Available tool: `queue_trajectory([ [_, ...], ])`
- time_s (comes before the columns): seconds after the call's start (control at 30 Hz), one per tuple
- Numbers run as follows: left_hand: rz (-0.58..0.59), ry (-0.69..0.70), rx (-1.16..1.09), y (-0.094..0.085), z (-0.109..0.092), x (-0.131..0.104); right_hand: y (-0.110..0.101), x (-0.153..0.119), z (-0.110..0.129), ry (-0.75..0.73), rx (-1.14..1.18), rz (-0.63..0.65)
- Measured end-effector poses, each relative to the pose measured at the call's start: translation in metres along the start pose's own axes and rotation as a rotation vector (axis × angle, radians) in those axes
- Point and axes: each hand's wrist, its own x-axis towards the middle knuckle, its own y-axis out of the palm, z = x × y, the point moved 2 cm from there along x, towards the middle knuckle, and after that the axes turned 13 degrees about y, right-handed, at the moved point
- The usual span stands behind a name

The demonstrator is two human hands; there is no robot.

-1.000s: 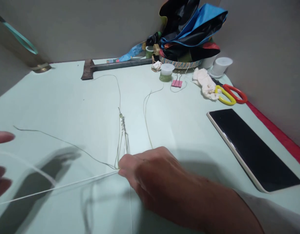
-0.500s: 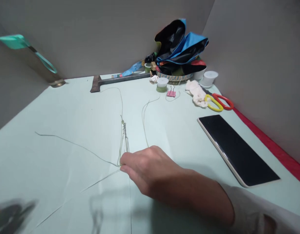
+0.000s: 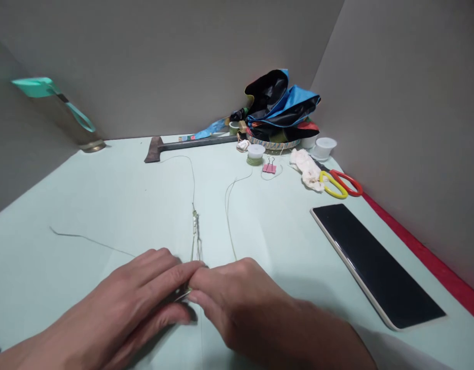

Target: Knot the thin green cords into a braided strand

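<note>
My right hand (image 3: 237,298) pinches thin green cord low in the middle, its thumb and index finger pressed together. From that pinch a knotted cord piece (image 3: 195,223) with a whitish wrapped section stretches away from me, lying on the table. My left hand (image 3: 144,303) has come in from the left. Its index fingertip meets my right fingers, while its thumb stays apart below. A bit of cord shows between left thumb and index; the palm side is hidden. One loose cord end (image 3: 83,237) trails out left, and another loop (image 3: 229,210) curves away beyond my right hand.
A phone (image 3: 376,267) lies on the right. Behind it are scissors (image 3: 341,184), crumpled white tissue (image 3: 307,168), a pink binder clip (image 3: 269,167) and a cord spool (image 3: 255,154). A hammer-like tool (image 3: 155,149), blue-black pouch (image 3: 283,105) and transparent bottle (image 3: 92,146) stand farther back.
My left hand has moved from the blurred lower left corner to my right fingers. My right hand keeps its pinch on the cord. The view has tilted up slightly.
</note>
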Motion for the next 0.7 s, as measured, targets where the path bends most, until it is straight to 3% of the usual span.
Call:
queue_trajectory([
  [0.17, 0.041, -0.109, -0.074, 0.004, 0.016, -0.027, -0.005, -0.008, -0.002, 0.204, 0.071, 0.052],
  [0.27, -0.06, -0.148, 0.019, 0.015, 0.024, -0.048, -0.02, -0.019, 0.005, 0.248, 0.1, 0.117],
  [0.33, -0.097, -0.138, 0.026, 0.018, 0.026, -0.051, -0.03, -0.026, 0.01, 0.257, 0.115, 0.064],
  [0.4, -0.085, -0.147, -0.012, 0.016, 0.024, -0.045, -0.033, -0.029, 0.012, 0.241, 0.126, 0.048],
  [0.5, -0.017, -0.163, -0.135, 0.006, 0.019, -0.024, -0.026, -0.022, 0.01, 0.216, 0.103, 0.132],
  [0.7, -0.006, -0.137, -0.211, -0.011, 0.017, 0.002, -0.016, -0.009, 0.005, 0.205, 0.062, 0.191],
])
